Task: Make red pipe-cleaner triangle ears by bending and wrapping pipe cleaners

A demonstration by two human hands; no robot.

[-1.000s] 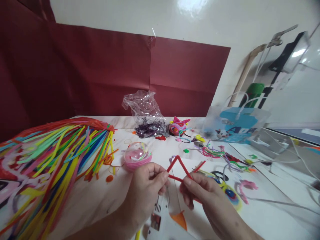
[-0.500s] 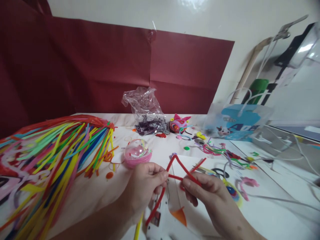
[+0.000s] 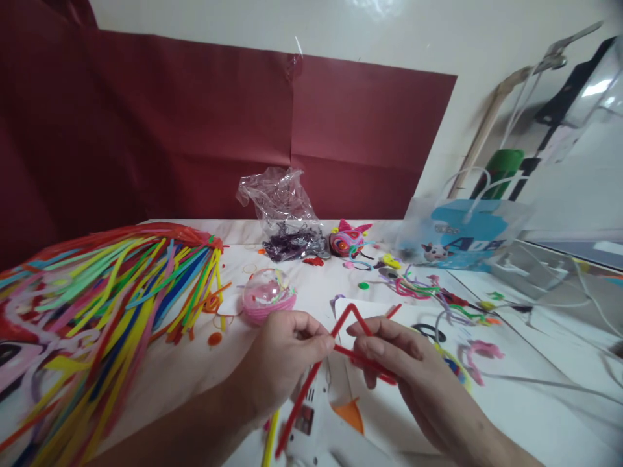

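Observation:
A red pipe cleaner, bent into a pointed, triangle-like shape, stretches between my two hands. My left hand pinches it where two strands cross, and one long end hangs down toward the lower left. On the other side my right hand grips the bent strands between thumb and fingers; another end sticks up behind those fingers. Below the hands lies a white glue gun with an orange trigger. Near the left wrist is a yellow pipe cleaner.
Bundled colourful pipe cleaners cover the left side. Behind my left hand sits a pink-and-clear ball container. Farther back are a plastic bag, a pink craft figure and a blue carrier bag. Pipe cleaner scraps lie right.
My right hand has shifted its fingers along the red pipe cleaner, tilting the strands down to the right. The bent peak has moved slightly right, and my left hand still pinches the crossing.

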